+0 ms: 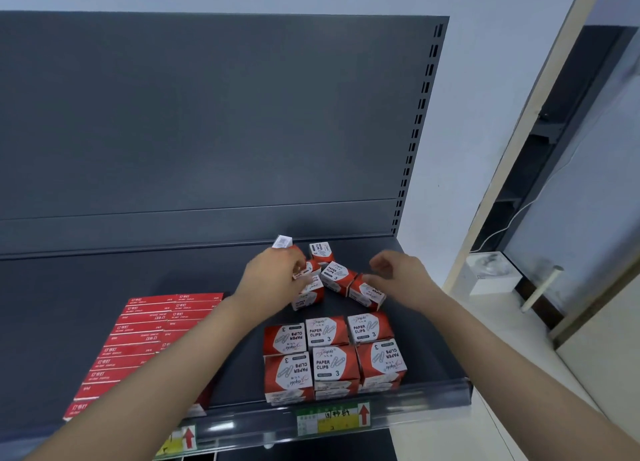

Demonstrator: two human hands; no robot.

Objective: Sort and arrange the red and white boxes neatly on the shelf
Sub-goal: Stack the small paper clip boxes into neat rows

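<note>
Several red and white paper clip boxes lie jumbled at the back of the dark shelf (104, 280). My left hand (273, 273) grips one of these loose boxes (284, 244), whose white end sticks up above my fingers. My right hand (394, 270) hovers with loosely curled fingers over a tilted box (367, 292) at the right of the jumble; contact is unclear. Another loose box (336, 275) lies between my hands. Near the front edge, a neat block of paper clip boxes (332, 353) stands in two rows, stacked.
Flat red staple boxes (149, 336) lie in tidy rows on the shelf's left half. Price labels (332, 419) hang on the front rail. The slotted upright (415, 128) bounds the shelf at right. A white box (491, 277) sits on the floor beyond.
</note>
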